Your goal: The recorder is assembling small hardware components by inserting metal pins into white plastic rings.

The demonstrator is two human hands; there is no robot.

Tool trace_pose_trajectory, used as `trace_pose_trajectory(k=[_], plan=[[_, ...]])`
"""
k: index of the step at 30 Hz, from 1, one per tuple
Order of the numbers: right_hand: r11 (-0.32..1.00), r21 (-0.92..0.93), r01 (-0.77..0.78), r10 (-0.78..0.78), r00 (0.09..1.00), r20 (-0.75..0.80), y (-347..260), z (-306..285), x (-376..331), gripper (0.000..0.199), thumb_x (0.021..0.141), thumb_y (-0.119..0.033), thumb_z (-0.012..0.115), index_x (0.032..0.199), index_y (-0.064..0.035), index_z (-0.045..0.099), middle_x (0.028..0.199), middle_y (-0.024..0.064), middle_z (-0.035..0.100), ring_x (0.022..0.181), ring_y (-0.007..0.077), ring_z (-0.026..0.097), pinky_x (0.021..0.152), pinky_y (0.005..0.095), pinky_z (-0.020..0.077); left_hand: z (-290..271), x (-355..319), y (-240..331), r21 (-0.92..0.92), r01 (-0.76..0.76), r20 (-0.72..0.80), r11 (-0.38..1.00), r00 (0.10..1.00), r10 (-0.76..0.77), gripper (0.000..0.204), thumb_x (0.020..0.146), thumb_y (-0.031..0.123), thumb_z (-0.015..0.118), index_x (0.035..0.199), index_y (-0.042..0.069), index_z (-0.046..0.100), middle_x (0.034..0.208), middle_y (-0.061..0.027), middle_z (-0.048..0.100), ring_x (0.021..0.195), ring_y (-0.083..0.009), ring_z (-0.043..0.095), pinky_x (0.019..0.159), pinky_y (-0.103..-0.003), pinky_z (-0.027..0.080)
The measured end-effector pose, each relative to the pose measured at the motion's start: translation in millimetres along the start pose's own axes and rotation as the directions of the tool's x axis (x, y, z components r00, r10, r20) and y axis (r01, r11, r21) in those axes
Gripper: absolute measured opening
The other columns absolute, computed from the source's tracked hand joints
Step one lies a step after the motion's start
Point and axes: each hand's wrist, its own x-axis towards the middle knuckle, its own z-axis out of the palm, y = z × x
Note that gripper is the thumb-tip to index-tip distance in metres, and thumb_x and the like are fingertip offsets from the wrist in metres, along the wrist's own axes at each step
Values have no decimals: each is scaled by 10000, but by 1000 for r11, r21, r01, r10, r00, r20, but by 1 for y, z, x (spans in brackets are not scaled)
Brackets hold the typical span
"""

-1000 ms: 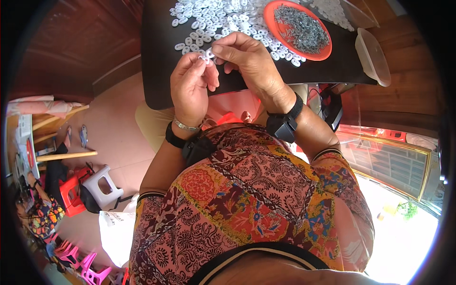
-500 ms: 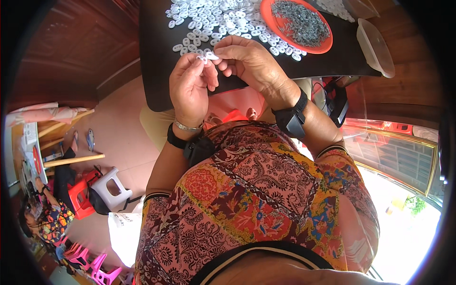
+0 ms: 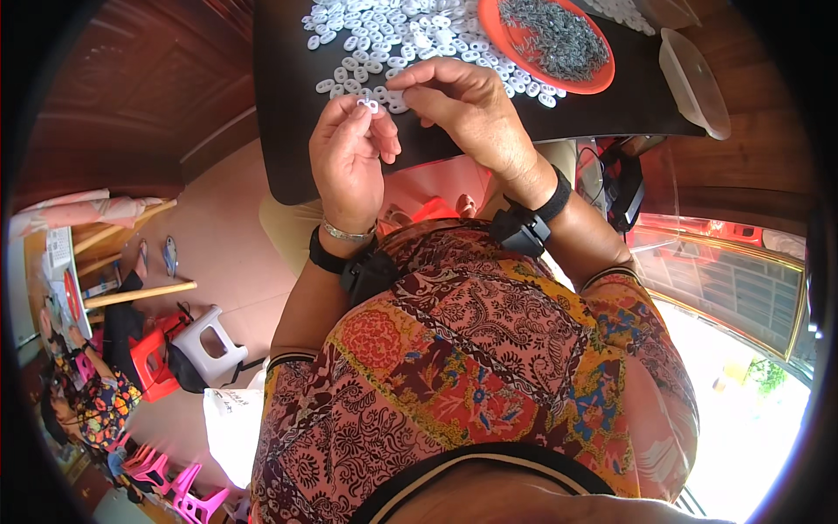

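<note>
My left hand [image 3: 349,162] pinches a small white oval plastic piece with two holes [image 3: 367,106] between thumb and fingertips, above the table's near edge. Just to the right, my right hand [image 3: 471,113] is palm down with its index finger and thumb apart. I see nothing between them. Its fingertips are over the near edge of a spread of similar white oval pieces [image 3: 375,35] on the black table [image 3: 288,113]. Beyond my right hand, an orange-red plate [image 3: 602,85] holds a heap of small grey metal parts [image 3: 563,44].
A translucent plastic tub [image 3: 694,83] stands at the table's right edge, with more white pieces [image 3: 620,13] at the far right. On the floor at left are a grey stool [image 3: 209,345], a red stool [image 3: 153,367] and slippers [image 3: 170,258]. Another person [image 3: 100,402] sits far left.
My right hand has drawn away from the white piece, and its index finger and thumb have parted. My left hand still holds the piece, nearly in the same place.
</note>
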Motion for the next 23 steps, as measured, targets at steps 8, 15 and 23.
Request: trace_pose_trajectory(k=[8, 15, 23], plan=[[1000, -7, 24, -23, 989, 149, -1, 1, -1, 156, 830, -75, 640, 963, 6, 656, 833, 52, 663, 773, 87, 603, 718, 220, 491, -2, 1, 1, -12, 38, -4, 999, 999, -38, 172, 909, 162, 441, 872, 8, 506, 701, -77, 559, 575, -130, 500, 534, -240, 391], [1000, 14, -11, 7, 962, 274, -2, -8, 3, 188, 845, -56, 633, 1012, 28, 615, 834, 54, 651, 805, 97, 609, 733, 236, 509, -2, 0, 4, -29, 53, 33, 998, 998, -52, 168, 911, 164, 436, 884, 8, 494, 692, -74, 555, 560, -127, 496, 523, -236, 386], [998, -53, -47, 54, 988, 146, 6, -6, 7, 117, 853, -101, 637, 956, -46, 633, 790, 14, 636, 752, 106, 604, 694, 203, 492, -3, 1, 2, -51, 26, 15, 998, 1000, -26, 174, 916, 172, 433, 904, 11, 497, 694, -83, 564, 552, -144, 504, 512, -240, 394]])
